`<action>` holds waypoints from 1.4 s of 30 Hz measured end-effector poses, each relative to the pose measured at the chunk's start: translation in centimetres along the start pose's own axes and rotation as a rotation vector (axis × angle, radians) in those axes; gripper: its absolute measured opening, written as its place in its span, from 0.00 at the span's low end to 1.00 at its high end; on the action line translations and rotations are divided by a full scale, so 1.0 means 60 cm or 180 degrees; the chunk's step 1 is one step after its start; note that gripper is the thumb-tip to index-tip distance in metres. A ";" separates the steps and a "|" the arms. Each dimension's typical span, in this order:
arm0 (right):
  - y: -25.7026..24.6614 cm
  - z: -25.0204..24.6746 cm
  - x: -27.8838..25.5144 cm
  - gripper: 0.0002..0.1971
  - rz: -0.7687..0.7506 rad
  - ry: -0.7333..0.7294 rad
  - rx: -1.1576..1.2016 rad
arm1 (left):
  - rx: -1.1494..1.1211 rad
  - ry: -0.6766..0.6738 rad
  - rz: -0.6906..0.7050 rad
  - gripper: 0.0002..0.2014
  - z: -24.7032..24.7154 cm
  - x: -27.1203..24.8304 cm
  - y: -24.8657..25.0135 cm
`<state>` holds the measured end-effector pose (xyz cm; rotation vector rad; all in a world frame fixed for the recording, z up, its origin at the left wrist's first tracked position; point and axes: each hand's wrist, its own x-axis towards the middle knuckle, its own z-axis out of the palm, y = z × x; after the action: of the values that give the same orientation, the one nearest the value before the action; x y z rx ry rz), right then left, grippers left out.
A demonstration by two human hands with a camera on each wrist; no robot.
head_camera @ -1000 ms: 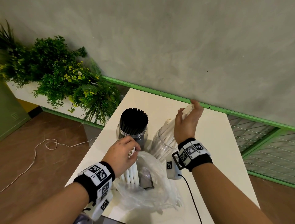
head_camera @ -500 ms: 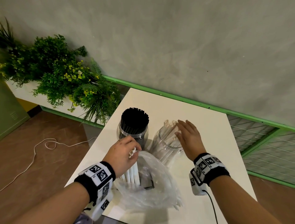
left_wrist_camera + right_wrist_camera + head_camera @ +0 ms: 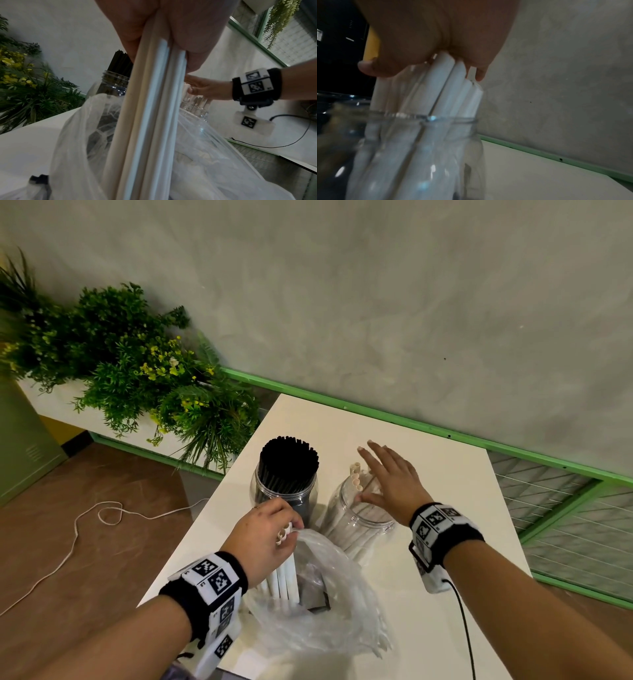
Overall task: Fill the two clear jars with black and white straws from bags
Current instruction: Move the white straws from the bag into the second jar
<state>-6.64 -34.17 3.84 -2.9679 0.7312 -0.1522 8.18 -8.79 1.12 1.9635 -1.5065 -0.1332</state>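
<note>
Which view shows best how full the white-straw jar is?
The head view: it looks down into the white-straw jar, with straws leaning to one side and open space at the mouth, the right hand flat over their tips. The right wrist view shows only its blurred rim and nearest straws. The left wrist view hides most of it behind held straws.

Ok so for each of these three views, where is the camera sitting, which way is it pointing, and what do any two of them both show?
Head: worn on the head, looking forward and down at the table; shows both forearms, left hand and right hand.
Left wrist: looks along the left hand at its grip on white straws rising from the plastic bag; the right hand shows beyond.
Right wrist: looks along the right palm, pressed on straw tops in the clear jar.
Shared: head and left wrist both show the black straws jar.
</note>
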 end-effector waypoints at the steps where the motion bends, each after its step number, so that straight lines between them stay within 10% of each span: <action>1: -0.001 -0.001 0.017 0.42 -0.0012 -0.0124 0.0023 | -0.0003 -0.0008 -0.0013 0.12 0.001 0.001 0.000; 6: -0.008 0.022 0.059 0.26 0.0232 -0.0238 0.0501 | -0.0036 0.0054 -0.0073 0.05 0.005 0.008 0.001; 12: -0.003 0.031 0.058 0.11 0.0693 0.1358 0.1560 | -0.0067 0.0087 0.0010 0.11 0.007 0.009 0.004; 17: 0.018 0.033 0.062 0.15 0.0822 0.0290 0.0919 | -0.0044 0.0084 0.0038 0.12 0.005 0.009 0.003; 22: 0.028 0.020 -0.008 0.25 0.0403 0.1114 0.1523 | -0.0012 0.0049 0.0038 0.13 0.007 0.009 -0.001; 31: 0.015 0.049 -0.026 0.45 -0.0103 0.0656 0.0166 | -0.0013 0.0080 0.0023 0.12 0.005 0.005 -0.001; 38: -0.005 0.049 0.048 0.15 -0.0021 0.1169 0.0519 | -0.0004 0.0125 -0.0001 0.10 0.005 0.005 -0.002; 42: -0.001 0.038 0.066 0.16 0.0040 0.1461 0.0513 | -0.0039 0.0112 -0.0024 0.10 0.006 0.007 -0.002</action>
<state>-2.86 -35.87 1.90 -2.7937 0.7344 -0.8679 8.26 -9.28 0.91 1.9521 -1.4726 -0.1104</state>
